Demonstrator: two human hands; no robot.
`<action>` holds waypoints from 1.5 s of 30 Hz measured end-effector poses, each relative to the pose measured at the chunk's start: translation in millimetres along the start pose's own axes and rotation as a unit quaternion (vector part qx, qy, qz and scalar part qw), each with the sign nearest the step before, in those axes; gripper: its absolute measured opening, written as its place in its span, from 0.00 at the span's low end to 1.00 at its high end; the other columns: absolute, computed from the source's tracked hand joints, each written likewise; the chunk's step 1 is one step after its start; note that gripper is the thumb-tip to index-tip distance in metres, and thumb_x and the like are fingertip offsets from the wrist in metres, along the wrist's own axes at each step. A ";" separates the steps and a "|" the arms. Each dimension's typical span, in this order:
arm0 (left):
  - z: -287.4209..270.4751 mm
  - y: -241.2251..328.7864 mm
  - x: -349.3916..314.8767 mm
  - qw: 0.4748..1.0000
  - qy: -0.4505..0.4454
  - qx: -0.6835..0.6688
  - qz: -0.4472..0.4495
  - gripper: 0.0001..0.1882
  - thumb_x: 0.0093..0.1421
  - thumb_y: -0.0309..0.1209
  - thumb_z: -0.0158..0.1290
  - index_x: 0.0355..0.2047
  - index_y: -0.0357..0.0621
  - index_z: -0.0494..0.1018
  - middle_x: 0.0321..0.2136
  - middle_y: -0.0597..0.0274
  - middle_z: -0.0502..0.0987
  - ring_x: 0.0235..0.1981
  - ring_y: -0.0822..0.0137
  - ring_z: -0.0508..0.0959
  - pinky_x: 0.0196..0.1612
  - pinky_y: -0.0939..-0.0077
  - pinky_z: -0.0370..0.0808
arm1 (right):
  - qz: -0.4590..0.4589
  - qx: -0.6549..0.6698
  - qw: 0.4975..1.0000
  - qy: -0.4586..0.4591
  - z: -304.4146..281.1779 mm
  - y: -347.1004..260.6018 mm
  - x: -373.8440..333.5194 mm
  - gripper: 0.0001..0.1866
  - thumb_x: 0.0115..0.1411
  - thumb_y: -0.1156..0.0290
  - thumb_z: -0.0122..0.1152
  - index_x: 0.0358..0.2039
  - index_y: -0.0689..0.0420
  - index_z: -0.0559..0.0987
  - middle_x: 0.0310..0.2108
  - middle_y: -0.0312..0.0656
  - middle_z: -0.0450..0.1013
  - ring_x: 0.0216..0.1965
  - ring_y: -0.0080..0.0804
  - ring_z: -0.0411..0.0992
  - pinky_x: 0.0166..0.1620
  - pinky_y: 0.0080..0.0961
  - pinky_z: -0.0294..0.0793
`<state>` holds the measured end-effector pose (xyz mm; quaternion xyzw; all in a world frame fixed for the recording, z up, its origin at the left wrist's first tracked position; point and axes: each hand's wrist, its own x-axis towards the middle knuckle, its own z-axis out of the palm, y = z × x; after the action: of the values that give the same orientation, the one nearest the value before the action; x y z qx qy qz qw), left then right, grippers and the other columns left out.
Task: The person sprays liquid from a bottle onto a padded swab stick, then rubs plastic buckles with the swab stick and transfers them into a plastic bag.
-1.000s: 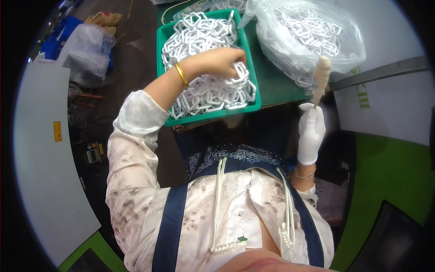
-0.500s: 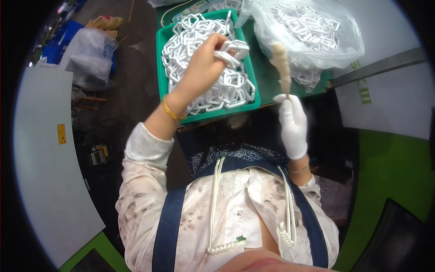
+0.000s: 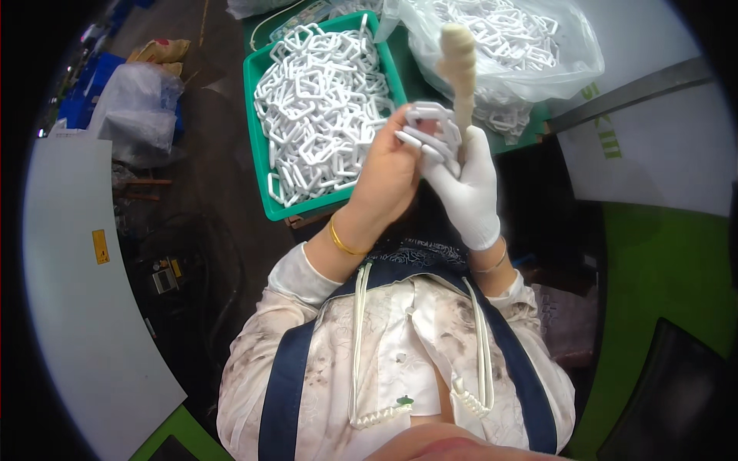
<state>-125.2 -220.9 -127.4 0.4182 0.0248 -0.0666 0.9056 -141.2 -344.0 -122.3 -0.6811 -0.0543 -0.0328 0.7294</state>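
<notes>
My bare left hand (image 3: pixel 387 175), with a gold bangle at the wrist, is closed on several white plastic links (image 3: pixel 432 115) held in front of my chest. In a white glove, my right hand (image 3: pixel 470 190) meets it there and touches the links' lower side. Upward from the gloved grip stands a stick-like tool (image 3: pixel 459 58) with a thick, lumpy cream-coloured wrapping; its lower end is hidden by the hand. Just beyond my left hand, a green tray (image 3: pixel 257 146) is heaped with similar white links (image 3: pixel 323 107).
Right of the tray, a clear plastic bag (image 3: pixel 573 73) of white links lies on the green table (image 3: pixel 530 142). A grey-white panel (image 3: pixel 84 292) stands at my left, a white and green one (image 3: pixel 653 269) at my right. Plastic-wrapped goods (image 3: pixel 142 107) sit on the floor at far left.
My left hand has come from over the tray rightward and closer to me, carrying the links. My right hand has shifted slightly left, and the two hands now meet.
</notes>
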 end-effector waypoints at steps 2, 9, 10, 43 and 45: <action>-0.7 -1.9 -0.7 0.998 -0.005 -0.051 -0.042 0.21 0.68 0.18 0.48 0.60 0.40 0.66 0.51 0.59 0.75 0.51 0.69 0.77 0.58 0.72 0.75 | 0.017 -0.036 0.999 -0.018 -11.1 -0.6 4.3 0.17 0.62 0.77 0.65 0.49 0.61 0.71 0.37 0.32 0.71 0.38 0.15 0.67 0.42 0.15 0.69; -12.3 34.3 12.4 0.665 -0.130 0.663 0.319 0.25 0.54 0.13 0.55 0.53 0.43 0.71 0.45 0.62 0.76 0.44 0.69 0.78 0.47 0.73 0.78 | -0.032 -0.160 0.986 -0.042 -20.4 -2.2 9.2 0.16 0.62 0.69 0.67 0.44 0.61 0.71 0.26 0.42 0.72 0.27 0.22 0.69 0.32 0.24 0.72; -15.1 31.4 16.8 0.665 -0.130 0.663 0.318 0.25 0.54 0.13 0.55 0.53 0.43 0.71 0.45 0.62 0.76 0.44 0.69 0.78 0.47 0.73 0.78 | -0.050 -0.193 0.979 -0.033 -17.0 -4.8 7.8 0.16 0.63 0.69 0.66 0.46 0.61 0.71 0.26 0.43 0.72 0.26 0.25 0.72 0.32 0.26 0.72; -18.7 -3.1 19.5 0.959 -0.112 -0.215 -0.147 0.25 0.72 0.30 0.48 0.67 0.36 0.61 0.65 0.50 0.67 0.66 0.55 0.69 0.70 0.61 0.67 | -0.045 -0.150 0.987 0.032 0.5 -13.0 8.6 0.15 0.60 0.75 0.70 0.45 0.62 0.76 0.26 0.27 0.65 0.26 0.10 0.59 0.28 0.12 0.59; -22.8 -3.5 20.3 0.960 -0.112 -0.227 -0.120 0.25 0.69 0.26 0.53 0.65 0.36 0.62 0.61 0.50 0.71 0.63 0.57 0.71 0.68 0.64 0.70 | -0.034 -0.154 0.981 0.113 -1.4 -20.0 12.2 0.17 0.61 0.77 0.68 0.48 0.64 0.73 0.25 0.25 0.62 0.25 0.10 0.57 0.27 0.11 0.57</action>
<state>-105.3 -207.9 -146.9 0.1855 -0.0125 -0.2134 0.9591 -131.4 -346.5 -101.1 -0.7747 0.0114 -0.1424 0.6160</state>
